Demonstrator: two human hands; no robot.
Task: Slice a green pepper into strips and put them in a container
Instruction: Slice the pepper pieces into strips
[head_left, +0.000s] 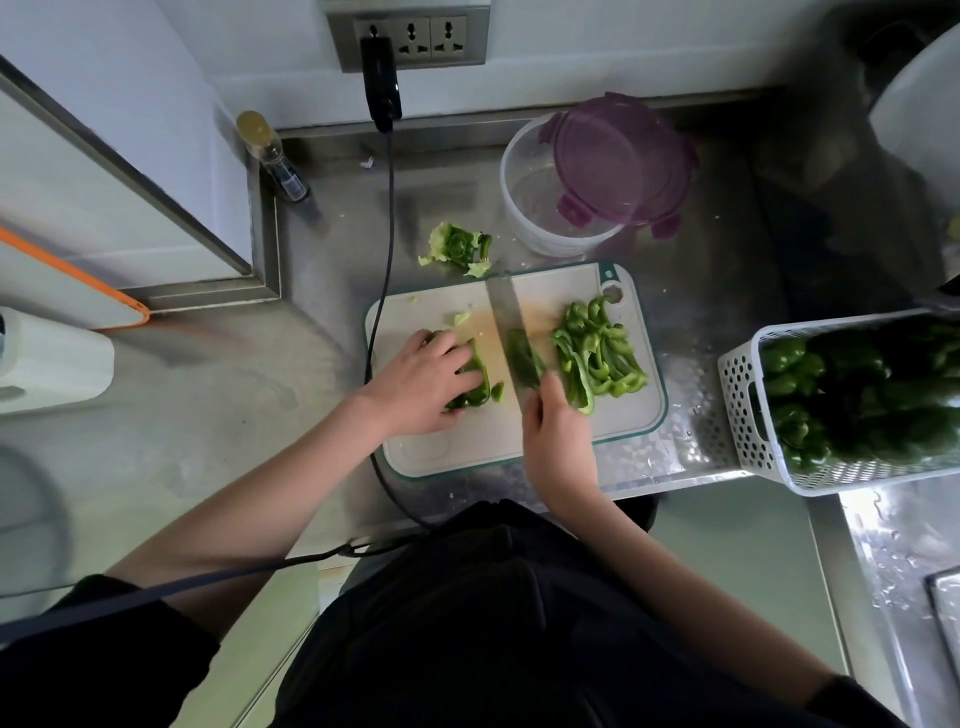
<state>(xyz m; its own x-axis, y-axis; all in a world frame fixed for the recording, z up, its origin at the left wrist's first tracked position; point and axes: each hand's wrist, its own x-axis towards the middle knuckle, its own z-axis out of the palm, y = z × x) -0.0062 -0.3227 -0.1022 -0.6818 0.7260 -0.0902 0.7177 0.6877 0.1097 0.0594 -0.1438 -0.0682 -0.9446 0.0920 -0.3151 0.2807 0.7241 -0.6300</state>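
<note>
On the white cutting board (613, 415) lies a piece of green pepper (475, 387), and my left hand (423, 382) presses down on it with curled fingers. My right hand (556, 431) grips the handle of a knife (511, 332); the blade stands on the board just right of the piece, with pepper flesh clinging to it. A pile of cut green strips (597, 353) lies on the board's right side. Behind the board stands a clear round container (524, 208) with its purple lid (621, 166) leaning over it.
The pepper core and scraps (457, 249) lie on the steel counter behind the board. A white perforated basket (748, 415) of whole green peppers sits at the right. A black cable (387, 249) runs from the wall socket past the board's left edge. A bottle (270, 153) stands in the corner.
</note>
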